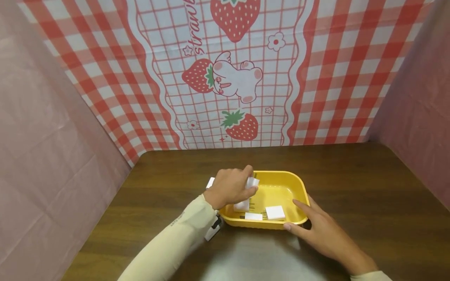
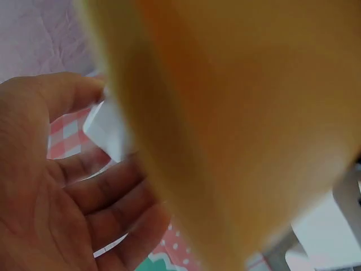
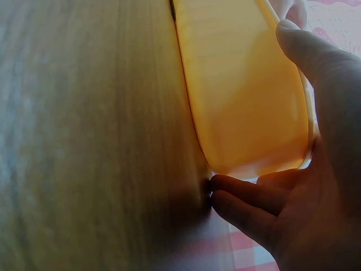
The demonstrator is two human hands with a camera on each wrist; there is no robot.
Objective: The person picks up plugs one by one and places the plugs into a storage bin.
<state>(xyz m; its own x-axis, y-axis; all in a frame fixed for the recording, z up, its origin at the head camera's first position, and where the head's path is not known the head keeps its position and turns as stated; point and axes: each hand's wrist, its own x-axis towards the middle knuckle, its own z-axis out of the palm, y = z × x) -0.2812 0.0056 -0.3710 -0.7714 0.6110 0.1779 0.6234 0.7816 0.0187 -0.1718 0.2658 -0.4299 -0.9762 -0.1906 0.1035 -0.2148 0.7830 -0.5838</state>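
Note:
A yellow tray (image 1: 277, 222) stands on the table with several white blocks inside, among them one block (image 1: 275, 212) near the front wall. Thin dark strips show beside some blocks; what they are I cannot tell. Over the tray's left end, my left hand (image 1: 230, 185) pinches a white block (image 2: 107, 130) between thumb and fingers. In the left wrist view the blurred tray wall hides part of that block. At the right end, my right hand (image 1: 321, 226) rests against the tray, its fingers spread about the corner and its thumb (image 3: 307, 48) against the side.
Brown wooden table (image 1: 369, 195) surrounds the tray. A small white and black device (image 1: 213, 229) sits beneath the left wrist. A strawberry-print cloth (image 1: 239, 93) hangs behind the table, with pink cloth (image 1: 45, 136) at the sides.

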